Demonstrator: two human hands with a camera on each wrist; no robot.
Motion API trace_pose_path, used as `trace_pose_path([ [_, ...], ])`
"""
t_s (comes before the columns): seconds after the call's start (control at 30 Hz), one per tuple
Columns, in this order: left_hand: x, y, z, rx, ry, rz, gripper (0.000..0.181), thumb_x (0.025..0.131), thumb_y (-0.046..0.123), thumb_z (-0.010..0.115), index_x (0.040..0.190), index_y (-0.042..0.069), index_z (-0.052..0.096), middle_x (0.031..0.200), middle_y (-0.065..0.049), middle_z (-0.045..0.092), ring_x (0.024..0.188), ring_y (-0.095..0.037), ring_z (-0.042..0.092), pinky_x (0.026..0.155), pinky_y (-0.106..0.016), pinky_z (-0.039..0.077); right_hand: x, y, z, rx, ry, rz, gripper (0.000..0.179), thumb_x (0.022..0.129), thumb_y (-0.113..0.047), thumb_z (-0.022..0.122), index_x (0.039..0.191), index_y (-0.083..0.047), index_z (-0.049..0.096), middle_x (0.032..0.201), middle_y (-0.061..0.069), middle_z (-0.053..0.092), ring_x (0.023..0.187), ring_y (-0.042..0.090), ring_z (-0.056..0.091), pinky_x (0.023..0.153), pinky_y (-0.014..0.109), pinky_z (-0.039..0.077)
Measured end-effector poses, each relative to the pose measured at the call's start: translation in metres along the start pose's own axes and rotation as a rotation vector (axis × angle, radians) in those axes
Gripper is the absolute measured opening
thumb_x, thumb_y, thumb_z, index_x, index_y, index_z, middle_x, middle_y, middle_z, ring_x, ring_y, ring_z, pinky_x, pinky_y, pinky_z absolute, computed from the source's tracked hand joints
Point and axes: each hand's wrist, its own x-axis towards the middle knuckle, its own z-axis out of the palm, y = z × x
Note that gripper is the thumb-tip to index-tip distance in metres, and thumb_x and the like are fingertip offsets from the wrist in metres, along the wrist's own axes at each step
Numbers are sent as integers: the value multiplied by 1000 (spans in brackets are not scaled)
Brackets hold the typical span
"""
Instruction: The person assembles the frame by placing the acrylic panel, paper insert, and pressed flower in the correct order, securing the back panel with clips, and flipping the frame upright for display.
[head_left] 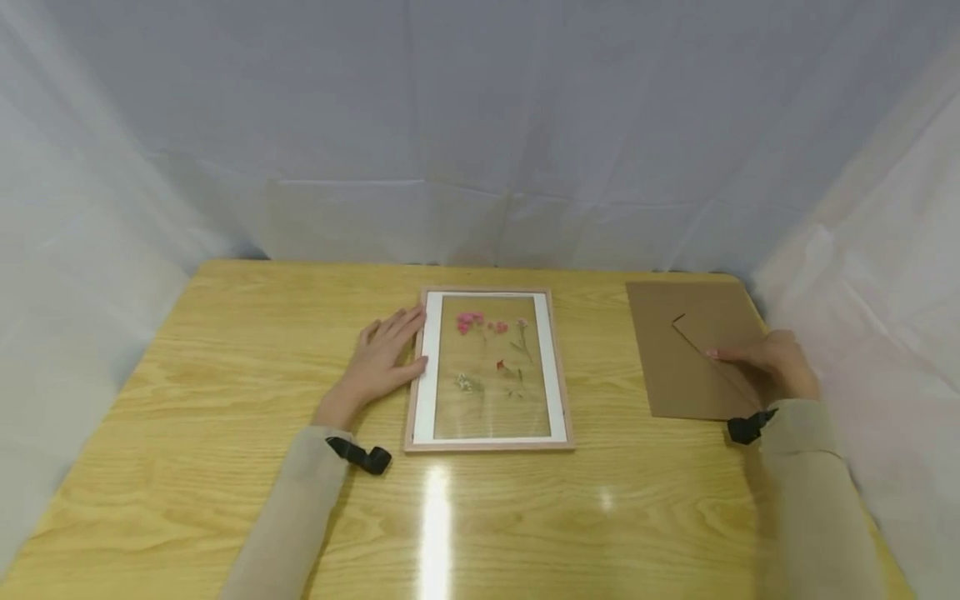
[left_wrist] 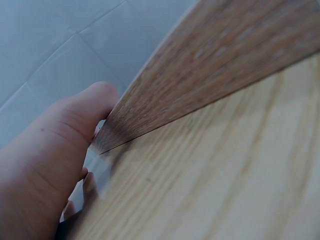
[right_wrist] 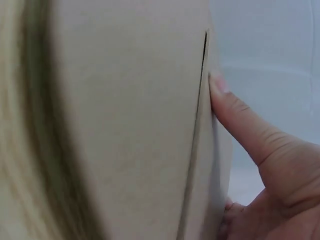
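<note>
A light wooden picture frame [head_left: 487,447] lies on the table, with a white border and pressed flowers [head_left: 468,322] behind a transparent pane. My left hand [head_left: 378,358] rests against its left side, fingers extended and thumb spread. In the left wrist view, the thumb [left_wrist: 97,102] touches the frame's wooden side [left_wrist: 200,65]. Off to the right is a brown backing board [head_left: 667,379] with a cut flap line. My right hand [head_left: 776,362] grips its right side, thumb on the face near the cut. The right wrist view shows the thumb [right_wrist: 245,120] on the board [right_wrist: 125,120]; the other fingers are mostly hidden behind its edge.
The wooden table [head_left: 225,375] carries both things, with bare wood between frame and board. White sheeting [head_left: 480,125] hangs behind the table and at both sides. Black wrist cameras [head_left: 367,458] are strapped at both cuffs.
</note>
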Motion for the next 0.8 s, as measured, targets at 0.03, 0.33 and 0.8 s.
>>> trace_pose_path([
  [0.03,0,0,0,1,1,0,77,95,48,51,158,11,25,165,-6,18,150,-32,15,117,-61,4,-1,0,0,26,22,-20,92,77,-54,79,112,25,45,102,26,47,91,30,50,79,39,52],
  [0.33,0,1,1,5,-8,-8,79,95,50,50,159,12,22,166,-4,15,150,-31,14,117,-60,4,-16,8,-4,382,99,-78,72,93,-32,69,135,16,36,124,24,42,86,11,47,63,19,47],
  [0.8,0,4,-3,7,-9,-5,81,95,48,52,159,9,19,166,-6,13,150,-32,14,117,-60,5,-60,-34,-5,1034,-14,-137,39,94,-11,67,120,-17,38,83,-7,65,68,7,66,55,23,56],
])
